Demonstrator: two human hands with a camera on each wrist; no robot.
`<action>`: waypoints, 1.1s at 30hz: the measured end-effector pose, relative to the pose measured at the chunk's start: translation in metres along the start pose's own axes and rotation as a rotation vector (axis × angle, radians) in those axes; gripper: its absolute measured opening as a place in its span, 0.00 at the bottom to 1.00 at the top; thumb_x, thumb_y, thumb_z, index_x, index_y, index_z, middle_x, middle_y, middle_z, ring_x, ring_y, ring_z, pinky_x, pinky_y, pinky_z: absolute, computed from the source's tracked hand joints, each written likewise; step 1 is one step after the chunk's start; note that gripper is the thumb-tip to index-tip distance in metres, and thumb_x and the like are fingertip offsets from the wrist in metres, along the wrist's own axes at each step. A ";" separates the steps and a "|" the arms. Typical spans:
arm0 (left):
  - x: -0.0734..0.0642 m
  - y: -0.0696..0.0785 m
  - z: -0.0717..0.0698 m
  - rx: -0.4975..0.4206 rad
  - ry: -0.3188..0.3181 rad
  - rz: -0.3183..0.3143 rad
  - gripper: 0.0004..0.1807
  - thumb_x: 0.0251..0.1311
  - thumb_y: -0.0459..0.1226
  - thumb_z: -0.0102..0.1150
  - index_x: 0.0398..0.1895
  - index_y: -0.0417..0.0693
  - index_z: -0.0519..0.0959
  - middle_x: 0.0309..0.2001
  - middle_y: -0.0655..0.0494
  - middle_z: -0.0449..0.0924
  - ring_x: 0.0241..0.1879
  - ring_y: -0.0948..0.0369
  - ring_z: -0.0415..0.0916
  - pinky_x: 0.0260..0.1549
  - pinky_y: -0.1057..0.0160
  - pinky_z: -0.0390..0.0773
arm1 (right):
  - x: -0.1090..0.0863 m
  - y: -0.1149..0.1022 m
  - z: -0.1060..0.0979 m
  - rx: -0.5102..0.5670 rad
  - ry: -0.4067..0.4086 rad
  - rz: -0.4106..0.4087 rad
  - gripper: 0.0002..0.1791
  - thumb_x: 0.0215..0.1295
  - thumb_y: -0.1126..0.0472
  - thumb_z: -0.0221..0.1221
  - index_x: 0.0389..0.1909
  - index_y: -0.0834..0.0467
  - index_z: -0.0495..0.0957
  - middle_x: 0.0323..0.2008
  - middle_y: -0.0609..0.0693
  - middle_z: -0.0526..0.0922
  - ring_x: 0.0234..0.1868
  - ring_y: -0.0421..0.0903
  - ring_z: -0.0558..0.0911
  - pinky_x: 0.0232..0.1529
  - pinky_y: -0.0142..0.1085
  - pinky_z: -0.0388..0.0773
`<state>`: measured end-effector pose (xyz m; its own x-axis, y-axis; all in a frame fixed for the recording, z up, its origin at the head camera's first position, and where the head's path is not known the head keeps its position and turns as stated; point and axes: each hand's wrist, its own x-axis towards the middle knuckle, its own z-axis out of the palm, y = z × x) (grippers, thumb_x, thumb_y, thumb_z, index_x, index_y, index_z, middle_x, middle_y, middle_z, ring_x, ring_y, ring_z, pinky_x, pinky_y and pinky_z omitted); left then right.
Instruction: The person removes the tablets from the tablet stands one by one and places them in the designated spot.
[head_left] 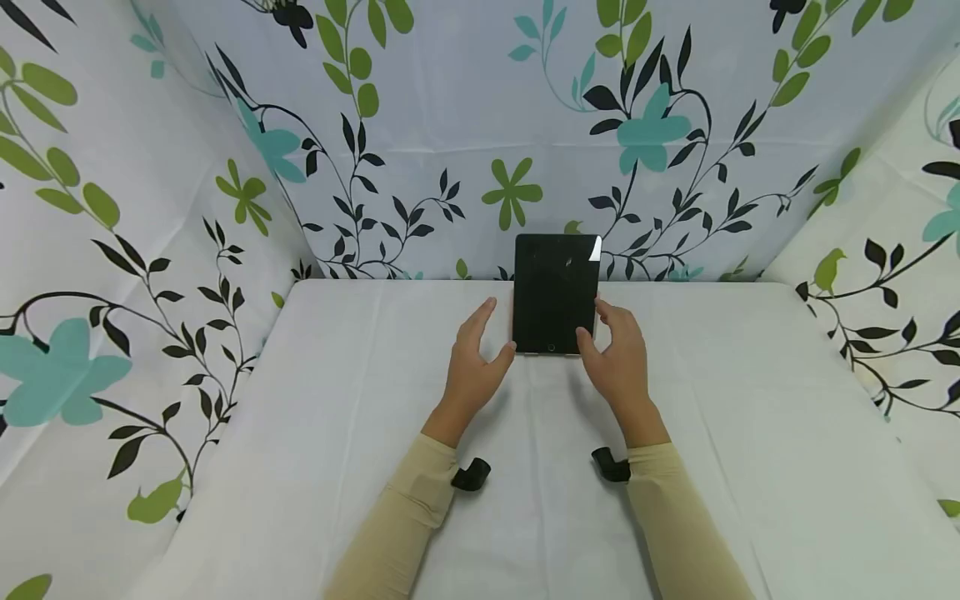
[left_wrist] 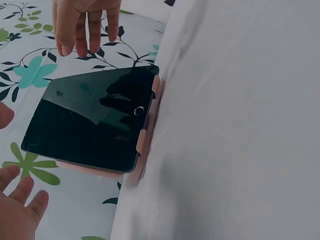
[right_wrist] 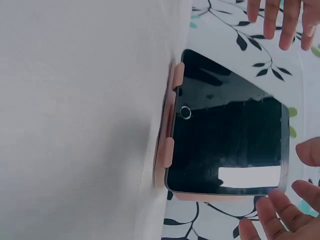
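Observation:
A black tablet [head_left: 557, 292] with a round home button leans back on a pink stand [left_wrist: 141, 142], whose two small lips hold its lower edge. To its left, my left hand [head_left: 474, 367] is held with fingers extended and thumb apart, a small gap from the tablet. On the other side my right hand [head_left: 621, 367] has its fingers spread, holding nothing. Its fingertips [right_wrist: 277, 196] are right at the tablet's side edge, and its thumb overlaps the lower corner in the head view. The stand's back is hidden behind the tablet.
A white cloth [head_left: 420, 500] covers the table. Behind the tablet, close to the table's far edge, hangs a curtain [head_left: 450, 100] printed with leaves and flowers, and similar fabric lines both sides. A black wrist device [head_left: 471, 475] sits by each sleeve.

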<state>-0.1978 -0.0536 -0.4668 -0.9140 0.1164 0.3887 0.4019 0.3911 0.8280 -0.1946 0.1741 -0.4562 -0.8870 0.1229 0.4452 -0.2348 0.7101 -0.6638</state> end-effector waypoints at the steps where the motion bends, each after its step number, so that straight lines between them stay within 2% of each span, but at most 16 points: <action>1: 0.003 0.000 0.002 -0.042 0.004 0.002 0.38 0.67 0.37 0.60 0.80 0.54 0.60 0.78 0.58 0.61 0.77 0.55 0.60 0.76 0.52 0.64 | 0.003 0.001 0.000 0.027 0.013 0.012 0.28 0.71 0.58 0.60 0.70 0.61 0.71 0.61 0.62 0.78 0.62 0.59 0.77 0.64 0.56 0.75; 6: 0.013 -0.004 0.015 -0.213 0.009 -0.006 0.37 0.68 0.33 0.59 0.79 0.52 0.61 0.77 0.57 0.63 0.74 0.48 0.64 0.73 0.52 0.69 | 0.009 0.011 0.005 0.120 0.040 0.100 0.28 0.71 0.60 0.61 0.70 0.60 0.71 0.60 0.61 0.78 0.61 0.57 0.79 0.63 0.53 0.79; 12: 0.019 -0.010 0.029 -0.338 0.025 -0.040 0.37 0.67 0.28 0.58 0.78 0.48 0.61 0.77 0.49 0.64 0.74 0.46 0.63 0.73 0.48 0.67 | 0.009 0.023 0.011 0.195 0.058 0.180 0.28 0.71 0.60 0.62 0.70 0.58 0.71 0.59 0.60 0.78 0.61 0.56 0.79 0.63 0.51 0.79; 15: 0.021 -0.011 0.032 -0.366 0.036 -0.053 0.37 0.66 0.26 0.58 0.78 0.48 0.61 0.76 0.46 0.64 0.74 0.46 0.63 0.73 0.46 0.67 | 0.010 0.026 0.014 0.233 0.057 0.188 0.28 0.71 0.60 0.61 0.71 0.58 0.70 0.60 0.60 0.78 0.61 0.56 0.79 0.63 0.52 0.79; 21: 0.025 -0.008 0.033 -0.406 0.025 -0.090 0.38 0.66 0.23 0.53 0.79 0.40 0.57 0.77 0.41 0.61 0.75 0.40 0.59 0.75 0.41 0.62 | 0.013 0.027 0.017 0.296 0.045 0.202 0.29 0.70 0.62 0.62 0.71 0.60 0.69 0.60 0.61 0.76 0.61 0.57 0.78 0.63 0.52 0.79; 28: 0.022 -0.017 0.033 -0.388 -0.016 -0.131 0.37 0.68 0.28 0.56 0.80 0.49 0.59 0.76 0.50 0.64 0.74 0.49 0.63 0.73 0.47 0.67 | 0.012 0.031 0.020 0.306 -0.025 0.314 0.31 0.70 0.60 0.62 0.72 0.57 0.69 0.61 0.59 0.76 0.63 0.56 0.78 0.65 0.50 0.78; 33: 0.019 -0.025 0.038 -0.394 -0.024 -0.157 0.36 0.68 0.29 0.57 0.79 0.48 0.60 0.76 0.51 0.65 0.74 0.51 0.64 0.72 0.49 0.69 | 0.009 0.040 0.025 0.330 -0.057 0.321 0.30 0.70 0.61 0.62 0.72 0.57 0.70 0.62 0.58 0.75 0.62 0.54 0.78 0.65 0.49 0.78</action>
<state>-0.2271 -0.0264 -0.4953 -0.9649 0.1062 0.2403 0.2443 0.0272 0.9693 -0.2218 0.1863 -0.4931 -0.9536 0.2558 0.1585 -0.0508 0.3824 -0.9226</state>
